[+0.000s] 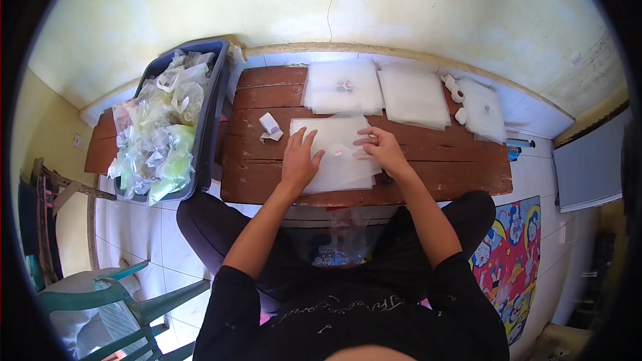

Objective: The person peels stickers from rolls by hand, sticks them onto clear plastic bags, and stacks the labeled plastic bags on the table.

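The hands stood apart, fingers spread with nothing clamped between them — the left hand point(302, 160) over the left side of a flat stack of thin, milky plastic sheets point(334, 172), the right hand point(382, 148) curved above its right side. That squarish stack lay on a scuffed table of reddish-brown planks point(445, 170), nearer than a similar translucent pile point(414, 97) and to the right of a small white packet point(269, 124). Farther left, a rigid, dark tub point(217, 97) bulged with crinkled clear bags point(160, 117) — some tinted green.
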`<move>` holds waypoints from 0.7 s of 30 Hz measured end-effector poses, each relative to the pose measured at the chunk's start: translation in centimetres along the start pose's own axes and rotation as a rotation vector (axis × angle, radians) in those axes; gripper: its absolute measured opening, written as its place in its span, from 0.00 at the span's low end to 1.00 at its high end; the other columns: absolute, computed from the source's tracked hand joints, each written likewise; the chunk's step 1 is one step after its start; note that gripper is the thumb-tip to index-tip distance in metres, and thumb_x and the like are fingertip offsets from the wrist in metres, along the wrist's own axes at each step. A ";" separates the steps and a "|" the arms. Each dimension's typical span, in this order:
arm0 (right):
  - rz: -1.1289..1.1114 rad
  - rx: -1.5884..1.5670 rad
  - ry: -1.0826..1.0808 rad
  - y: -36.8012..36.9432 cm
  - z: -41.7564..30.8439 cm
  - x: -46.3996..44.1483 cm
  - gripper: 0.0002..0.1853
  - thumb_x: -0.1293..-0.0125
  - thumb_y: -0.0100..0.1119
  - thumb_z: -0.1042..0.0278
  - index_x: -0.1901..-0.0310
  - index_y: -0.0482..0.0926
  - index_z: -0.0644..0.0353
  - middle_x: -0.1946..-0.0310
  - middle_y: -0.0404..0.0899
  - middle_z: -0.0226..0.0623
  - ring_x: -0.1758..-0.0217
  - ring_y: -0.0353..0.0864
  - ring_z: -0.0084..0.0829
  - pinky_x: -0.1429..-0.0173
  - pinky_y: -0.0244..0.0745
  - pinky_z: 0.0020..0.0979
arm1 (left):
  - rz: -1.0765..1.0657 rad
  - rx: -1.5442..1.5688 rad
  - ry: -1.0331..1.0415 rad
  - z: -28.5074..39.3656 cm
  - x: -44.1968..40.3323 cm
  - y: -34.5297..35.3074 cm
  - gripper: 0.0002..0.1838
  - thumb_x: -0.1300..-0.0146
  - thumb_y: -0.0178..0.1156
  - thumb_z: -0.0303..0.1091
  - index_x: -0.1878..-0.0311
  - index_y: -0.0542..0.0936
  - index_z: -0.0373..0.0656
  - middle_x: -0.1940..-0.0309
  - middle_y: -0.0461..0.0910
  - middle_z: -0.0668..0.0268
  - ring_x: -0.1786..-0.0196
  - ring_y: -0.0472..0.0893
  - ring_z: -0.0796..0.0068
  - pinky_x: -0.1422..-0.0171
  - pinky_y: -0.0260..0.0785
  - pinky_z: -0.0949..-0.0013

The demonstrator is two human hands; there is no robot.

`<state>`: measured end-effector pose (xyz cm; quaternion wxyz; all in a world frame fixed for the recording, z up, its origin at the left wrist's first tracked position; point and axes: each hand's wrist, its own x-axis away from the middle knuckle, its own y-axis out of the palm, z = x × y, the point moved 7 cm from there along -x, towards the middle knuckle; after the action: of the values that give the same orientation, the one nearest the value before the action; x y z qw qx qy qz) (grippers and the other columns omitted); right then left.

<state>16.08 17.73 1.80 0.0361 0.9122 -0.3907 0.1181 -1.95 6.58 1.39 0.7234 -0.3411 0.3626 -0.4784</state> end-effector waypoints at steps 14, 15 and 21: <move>-0.019 -0.561 -0.186 -3.8 -6.1 2.0 0.18 0.32 0.47 0.84 0.41 0.69 0.71 0.49 0.80 0.54 0.47 0.83 0.39 0.41 0.79 0.32 | -0.335 1.499 -0.539 0.8 -0.5 1.0 0.29 0.35 0.64 0.34 0.34 0.68 0.37 0.50 0.80 0.54 0.50 0.82 0.68 0.45 0.74 0.65; -0.016 -0.561 -0.190 -4.0 -6.2 1.9 0.18 0.32 0.47 0.84 0.41 0.69 0.71 0.49 0.80 0.54 0.47 0.83 0.39 0.41 0.79 0.32 | -0.338 1.498 -0.535 0.9 -0.9 0.9 0.29 0.35 0.64 0.34 0.34 0.68 0.37 0.50 0.80 0.54 0.50 0.82 0.68 0.45 0.74 0.65; 0.028 -0.564 -0.203 -5.7 -4.3 -0.8 0.16 0.31 0.47 0.84 0.42 0.71 0.70 0.52 0.81 0.53 0.50 0.84 0.38 0.42 0.80 0.32 | -0.268 1.310 -0.449 -0.4 -4.8 1.4 0.24 0.37 0.62 0.25 0.38 0.72 0.35 0.63 0.84 0.60 0.60 0.83 0.73 0.55 0.75 0.73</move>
<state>18.83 22.94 5.91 0.2474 0.8677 -0.4223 -0.0863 -2.99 11.52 0.95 0.7721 0.0326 -0.2032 -0.6013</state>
